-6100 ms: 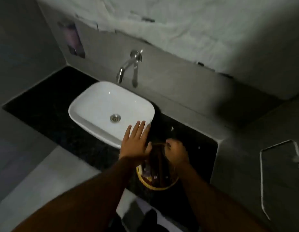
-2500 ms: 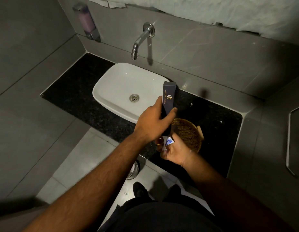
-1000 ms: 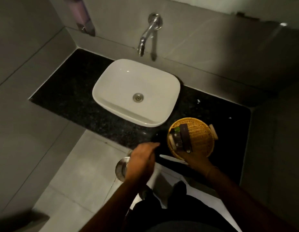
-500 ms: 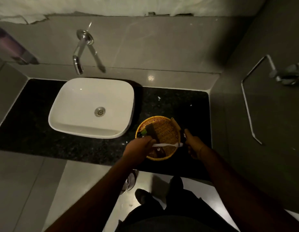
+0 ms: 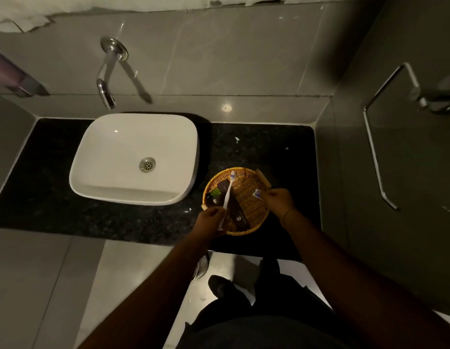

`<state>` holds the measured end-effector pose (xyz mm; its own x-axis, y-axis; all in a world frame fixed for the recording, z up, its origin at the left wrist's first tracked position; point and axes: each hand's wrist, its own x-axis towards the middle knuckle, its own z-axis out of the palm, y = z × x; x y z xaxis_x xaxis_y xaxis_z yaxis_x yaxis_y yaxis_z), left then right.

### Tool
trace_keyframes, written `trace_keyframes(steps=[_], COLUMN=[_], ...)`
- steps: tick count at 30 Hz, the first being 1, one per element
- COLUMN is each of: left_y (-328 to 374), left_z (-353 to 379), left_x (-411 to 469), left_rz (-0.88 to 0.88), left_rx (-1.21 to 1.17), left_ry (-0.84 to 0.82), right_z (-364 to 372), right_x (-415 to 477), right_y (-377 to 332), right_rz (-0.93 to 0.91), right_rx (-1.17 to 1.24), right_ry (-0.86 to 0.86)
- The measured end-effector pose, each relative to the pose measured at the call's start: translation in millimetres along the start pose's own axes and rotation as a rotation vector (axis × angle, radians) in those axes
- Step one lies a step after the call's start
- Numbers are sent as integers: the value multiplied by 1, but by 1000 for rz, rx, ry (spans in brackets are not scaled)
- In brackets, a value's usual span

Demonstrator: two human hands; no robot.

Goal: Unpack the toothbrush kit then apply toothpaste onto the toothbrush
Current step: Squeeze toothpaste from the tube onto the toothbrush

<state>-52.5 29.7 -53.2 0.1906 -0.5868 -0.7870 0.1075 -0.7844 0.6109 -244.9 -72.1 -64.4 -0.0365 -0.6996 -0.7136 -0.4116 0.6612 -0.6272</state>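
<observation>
My left hand [image 5: 211,220] grips the lower end of a white toothbrush [image 5: 228,192], whose bristle head points up and away over a round wicker basket [image 5: 254,210]. To the right, my right hand [image 5: 278,200] pinches a small white and blue toothpaste tube [image 5: 256,193] above the basket's right side. Dark kit boxes [image 5: 237,215] and a small green-capped bottle [image 5: 215,192] lie inside the basket. The brush head and the tube are apart.
The basket sits on a black stone counter [image 5: 269,144] right of a white basin [image 5: 136,157] under a chrome wall tap [image 5: 105,79]. A soap dispenser [image 5: 15,79] hangs at the left, a metal towel rail [image 5: 377,137] on the right wall. My feet stand on grey floor tiles below.
The toothbrush lay level between both hands half a second ago; now my left hand holds it alone, tilted upward. My right hand has drawn off to the right with the toothpaste tube.
</observation>
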Motion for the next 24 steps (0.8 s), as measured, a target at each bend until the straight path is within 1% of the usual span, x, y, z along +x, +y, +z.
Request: trace_keyframes(steps=[2, 4, 8, 10, 14, 16, 18, 19, 24], left_y=[3, 4, 1, -1, -7, -9, -10, -10, -10], left_z=[3, 8, 13, 13, 10, 8, 5, 4, 2], left_x=[6, 11, 13, 13, 13, 13, 14, 14, 15], left_rz=[-28, -20, -26, -33, -38, -34, -29, -31, -30], left_rx=[-15, 9, 21, 22, -1, -14, -32, -40, -34], left_ry=[18, 6, -5, 6, 16, 16, 25, 32, 39], right_z=[5, 13, 27, 35, 47, 47, 48, 49, 45], right_x=[2, 5, 10, 13, 14, 15, 16, 17, 30], right_y=[-3, -3, -5, -7, -18, -21, -21, -19, 1], right_rz=[-12, -1, 146, 160, 86, 15, -10, 11, 230], right_rx=[-38, -39, 131, 167, 220, 271, 299, 299, 200], right_ry=[6, 6, 81, 119, 162, 132, 85, 75, 92])
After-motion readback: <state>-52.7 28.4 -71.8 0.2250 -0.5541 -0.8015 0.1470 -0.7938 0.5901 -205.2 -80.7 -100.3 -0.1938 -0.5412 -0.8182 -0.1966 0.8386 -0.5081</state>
